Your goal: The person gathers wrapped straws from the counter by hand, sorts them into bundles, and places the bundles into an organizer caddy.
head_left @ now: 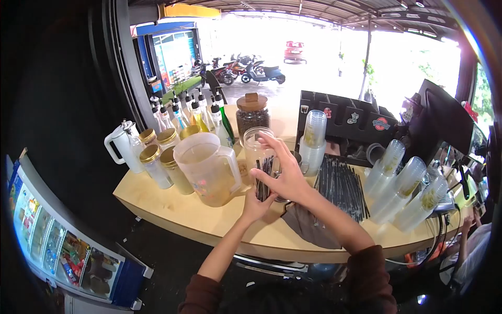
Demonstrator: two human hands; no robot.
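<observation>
A bundle of black straws (263, 170) stands upright in the middle of the counter, its lower part wrapped by my left hand (257, 205). Above and to the right, my right hand (285, 175) has its fingers spread, with the thumb beside the straws and the fingertips near the rim of a clear jar (258, 137). Whether the right fingers touch the jar is hard to tell. Many more black straws (340, 186) lie on the right. A frosted pitcher (201, 170) stands left of my hands.
Gold-lidded jars (155, 166), pump bottles (201, 112) and a white jug (125, 149) are on the left. A wooden-lidded jar (252, 118) stands behind. Stacked plastic cups (312, 157) and more cup stacks (408, 183) are on the right. A dark cloth (308, 227) hangs over the counter edge. A person's arm (464, 238) shows far right.
</observation>
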